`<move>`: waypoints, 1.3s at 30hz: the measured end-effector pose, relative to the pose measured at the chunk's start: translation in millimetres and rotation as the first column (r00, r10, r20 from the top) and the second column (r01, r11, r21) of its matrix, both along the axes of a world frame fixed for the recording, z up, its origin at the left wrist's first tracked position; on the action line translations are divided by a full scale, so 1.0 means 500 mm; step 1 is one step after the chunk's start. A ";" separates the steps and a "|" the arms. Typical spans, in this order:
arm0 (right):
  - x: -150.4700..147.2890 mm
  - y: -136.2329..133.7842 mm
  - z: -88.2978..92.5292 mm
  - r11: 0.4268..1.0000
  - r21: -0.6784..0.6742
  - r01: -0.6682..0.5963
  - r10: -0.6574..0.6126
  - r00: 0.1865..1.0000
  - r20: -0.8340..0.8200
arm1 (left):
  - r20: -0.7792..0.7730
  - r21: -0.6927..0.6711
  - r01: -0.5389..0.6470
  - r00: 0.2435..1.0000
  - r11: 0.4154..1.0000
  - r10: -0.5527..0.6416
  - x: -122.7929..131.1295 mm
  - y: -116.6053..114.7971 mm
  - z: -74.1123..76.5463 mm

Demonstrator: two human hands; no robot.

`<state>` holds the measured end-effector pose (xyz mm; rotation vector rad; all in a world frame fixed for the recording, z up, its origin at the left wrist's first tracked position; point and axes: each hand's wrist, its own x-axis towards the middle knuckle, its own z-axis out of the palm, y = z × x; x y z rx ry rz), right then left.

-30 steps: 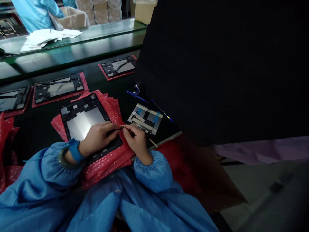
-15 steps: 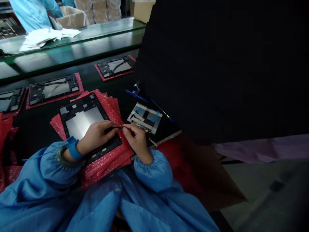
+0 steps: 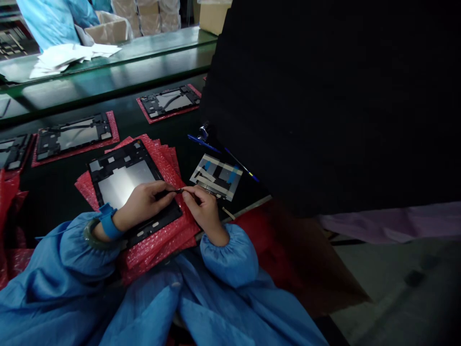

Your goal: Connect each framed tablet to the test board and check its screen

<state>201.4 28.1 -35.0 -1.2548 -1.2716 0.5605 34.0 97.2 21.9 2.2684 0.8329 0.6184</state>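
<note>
On the dark worktop, fanned red bubble-wrap pouches carry a black tablet frame. The left hand and right hand meet by its right edge, fingertips pinching a tiny dark piece, too small to identify.

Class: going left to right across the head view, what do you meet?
Crumpled red bubble wrap (left edge) → broad blue wristband → left hand → small dark piece → right hand → slim yellow-marked blue stick → pink cloth.
</note>
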 end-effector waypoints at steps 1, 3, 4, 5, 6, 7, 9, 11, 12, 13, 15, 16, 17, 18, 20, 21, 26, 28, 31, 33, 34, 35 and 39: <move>0.000 0.000 0.000 1.000 -0.002 -0.001 0.001 1.000 0.001 | -0.003 0.002 0.000 1.000 1.000 0.000 0.000 0.000 0.001; 0.001 -0.001 0.001 1.000 -0.006 -0.006 0.006 1.000 0.005 | -0.010 0.003 -0.003 1.000 1.000 0.003 0.001 -0.001 0.003; 0.001 -0.002 0.002 1.000 -0.006 -0.010 0.010 1.000 0.008 | -0.017 0.000 -0.005 1.000 1.000 0.005 0.001 -0.001 0.004; 0.001 -0.002 0.003 1.000 -0.006 -0.015 0.015 1.000 0.012 | -0.027 -0.002 -0.006 1.000 1.000 0.006 0.001 -0.001 0.005; 0.002 -0.002 0.004 1.000 -0.006 -0.021 0.021 1.000 0.017 | -0.040 -0.004 -0.005 0.999 1.000 0.004 0.001 -0.002 0.005; 0.002 -0.002 0.004 1.000 -0.006 -0.026 0.026 0.999 0.022 | -0.054 -0.003 -0.004 0.999 1.000 0.004 0.001 -0.002 0.006; 0.002 -0.002 0.005 0.999 -0.006 -0.035 0.035 0.999 0.033 | -0.077 0.007 -0.002 0.997 1.000 0.002 0.001 -0.003 0.006; 0.001 -0.002 0.004 0.999 -0.008 -0.039 0.039 0.998 0.044 | -0.090 0.020 0.000 0.996 1.000 0.002 0.000 -0.003 0.006; 0.001 -0.003 0.004 0.999 -0.009 -0.040 0.041 0.998 0.050 | -0.094 0.023 -0.001 0.996 1.000 0.003 0.000 -0.003 0.005; 0.001 -0.003 0.004 0.999 -0.008 -0.041 0.042 0.998 0.055 | -0.097 0.022 -0.002 0.995 1.000 0.004 -0.001 -0.004 0.005; 0.001 -0.003 0.003 0.999 -0.003 -0.044 0.044 0.997 0.064 | -0.103 0.020 -0.006 0.995 1.000 0.008 -0.002 -0.004 0.004; 0.001 -0.003 0.002 0.999 0.000 -0.048 0.047 0.997 0.067 | -0.104 0.021 -0.007 0.995 1.000 0.010 -0.002 -0.004 0.004; 0.002 -0.004 0.002 0.999 0.003 -0.052 0.051 0.996 0.070 | -0.106 0.022 -0.009 0.994 1.000 0.011 -0.002 -0.004 0.004; 0.002 -0.004 0.002 0.998 0.007 -0.056 0.056 0.996 0.071 | -0.108 0.024 -0.011 0.994 1.000 0.014 -0.002 -0.004 0.004; 0.002 -0.004 0.002 0.998 0.016 -0.067 0.065 0.995 0.069 | -0.108 0.025 -0.016 0.994 1.000 0.019 -0.001 -0.005 0.004; 0.003 -0.004 0.001 0.997 0.020 -0.071 0.070 0.995 0.068 | -0.107 0.025 -0.020 0.994 0.999 0.022 -0.001 -0.005 0.004; 0.003 -0.003 -0.002 0.997 0.022 -0.079 0.078 0.995 0.058 | -0.091 0.022 -0.017 0.996 1.000 0.019 0.000 -0.005 0.005; 0.003 -0.003 -0.003 0.997 0.017 -0.082 0.081 0.995 0.059 | -0.090 0.029 -0.021 0.996 0.999 0.023 0.000 -0.004 0.004; 0.003 -0.002 -0.005 0.996 0.017 -0.086 0.085 0.994 0.070 | -0.099 0.036 -0.026 0.995 0.999 0.029 -0.001 -0.003 0.003; 0.004 -0.001 -0.006 0.996 0.021 -0.084 0.082 0.993 0.082 | -0.113 0.026 -0.027 0.993 0.999 0.030 -0.003 -0.002 0.001; 0.004 -0.001 -0.006 0.996 0.021 -0.083 0.080 0.993 0.091 | -0.119 0.023 -0.029 0.992 0.999 0.031 -0.004 -0.001 0.000; 0.003 0.000 -0.006 0.997 0.020 -0.080 0.077 0.992 0.101 | -0.124 0.022 -0.030 0.992 0.999 0.033 -0.005 -0.001 -0.001; -0.005 0.005 -0.010 0.999 0.009 -0.046 0.044 0.986 0.159 | -0.136 0.042 -0.020 0.990 0.999 0.025 -0.008 0.000 -0.005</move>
